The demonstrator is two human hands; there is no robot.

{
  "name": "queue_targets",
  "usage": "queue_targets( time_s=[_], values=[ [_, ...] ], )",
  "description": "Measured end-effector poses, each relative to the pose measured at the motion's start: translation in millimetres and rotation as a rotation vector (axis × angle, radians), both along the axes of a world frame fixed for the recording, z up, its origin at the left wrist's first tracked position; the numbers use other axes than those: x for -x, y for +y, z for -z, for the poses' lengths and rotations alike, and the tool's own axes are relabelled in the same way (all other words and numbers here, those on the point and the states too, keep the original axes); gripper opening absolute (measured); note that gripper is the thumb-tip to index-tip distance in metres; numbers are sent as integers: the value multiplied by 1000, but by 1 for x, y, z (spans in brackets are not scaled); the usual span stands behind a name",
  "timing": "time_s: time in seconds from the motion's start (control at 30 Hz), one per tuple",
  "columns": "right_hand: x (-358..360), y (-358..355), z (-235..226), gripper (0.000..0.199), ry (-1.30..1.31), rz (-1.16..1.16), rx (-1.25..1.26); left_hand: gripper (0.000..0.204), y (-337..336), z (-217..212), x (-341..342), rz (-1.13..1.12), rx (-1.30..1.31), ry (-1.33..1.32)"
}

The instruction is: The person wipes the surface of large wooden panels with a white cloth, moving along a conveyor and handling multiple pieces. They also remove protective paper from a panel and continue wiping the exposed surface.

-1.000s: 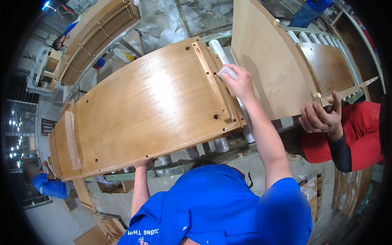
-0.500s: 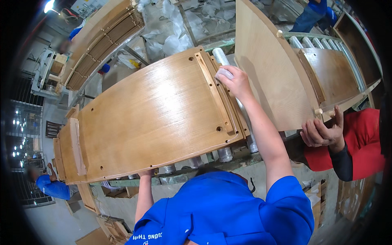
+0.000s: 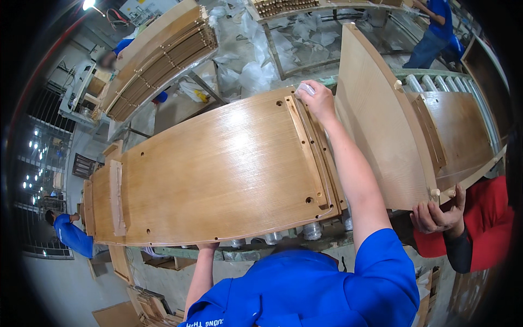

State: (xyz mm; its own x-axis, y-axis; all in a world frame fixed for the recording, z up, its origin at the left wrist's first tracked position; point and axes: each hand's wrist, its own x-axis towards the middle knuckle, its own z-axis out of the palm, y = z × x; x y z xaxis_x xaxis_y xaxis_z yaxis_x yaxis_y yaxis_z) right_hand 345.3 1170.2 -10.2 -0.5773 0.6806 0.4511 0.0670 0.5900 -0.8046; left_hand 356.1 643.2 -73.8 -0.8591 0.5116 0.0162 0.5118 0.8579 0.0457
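Note:
A large varnished wooden panel (image 3: 218, 174) with small drilled holes lies in front of me, a wooden strip (image 3: 306, 152) along its right end. My right hand (image 3: 318, 101) is closed on a small pale pad (image 3: 305, 89) at the panel's far right corner. The pad looks whitish-pink; its exact kind is unclear. At the near long edge, my left hand (image 3: 207, 247) touches the panel from below, its fingers hidden under it. Right of my right arm, a lighter wooden board (image 3: 376, 120) stands on edge with round pegs along its side.
A co-worker's hand (image 3: 440, 215) in a dark cuff and red sleeve is by the upright board's near corner. Metal rollers (image 3: 312, 231) run under the panel. Slatted panels (image 3: 163, 68) stack at the far left. Another board (image 3: 463, 131) lies on rollers at right.
My right hand has slid the pad along the panel's right end to the far corner. My left hand stays at the near edge. The whole view has shifted, so the scene sits lower.

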Motion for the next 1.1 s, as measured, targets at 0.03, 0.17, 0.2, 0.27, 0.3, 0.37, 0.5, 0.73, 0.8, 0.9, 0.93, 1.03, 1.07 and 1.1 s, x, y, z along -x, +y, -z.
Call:
queue_targets(
  time_s=[0.03,0.17,0.2,0.27,0.3,0.37,0.5,0.73,0.8,0.9,0.93,1.03,1.07,1.1],
  values=[
    [4,1,0,32,-13,7,0,47,0,0,-1,-7,-3,-5],
    [16,9,3,33,-69,0,-39,47,0,1,-2,-18,-28,-21],
    [16,11,4,32,-72,5,-43,46,0,1,-2,-16,-39,-25],
    [15,11,5,31,-84,14,-46,46,1,1,-2,-9,-37,-9],
    [14,12,6,31,-104,13,-39,46,2,0,-2,-1,-36,0],
    [10,12,3,31,-145,10,-20,47,1,1,-1,33,-3,25],
    [-7,8,-2,34,-102,-7,10,47,0,4,0,64,48,44],
    [-20,-12,1,35,-49,28,48,43,-3,6,6,65,-15,-2],
    [-17,-17,-3,33,-74,45,20,42,-8,10,8,125,30,173],
    [-18,-20,0,27,-112,72,-41,42,-1,9,10,148,2,151],
    [-19,-24,2,26,-113,69,-47,42,0,8,8,131,-8,104],
    [-30,-30,4,24,-104,67,-63,40,2,6,6,104,-34,24],
    [-35,-34,4,22,-99,65,-67,39,0,6,6,105,-40,37],
    [-41,-37,3,22,-110,54,-67,37,-1,6,7,110,-46,51]
  ],
)
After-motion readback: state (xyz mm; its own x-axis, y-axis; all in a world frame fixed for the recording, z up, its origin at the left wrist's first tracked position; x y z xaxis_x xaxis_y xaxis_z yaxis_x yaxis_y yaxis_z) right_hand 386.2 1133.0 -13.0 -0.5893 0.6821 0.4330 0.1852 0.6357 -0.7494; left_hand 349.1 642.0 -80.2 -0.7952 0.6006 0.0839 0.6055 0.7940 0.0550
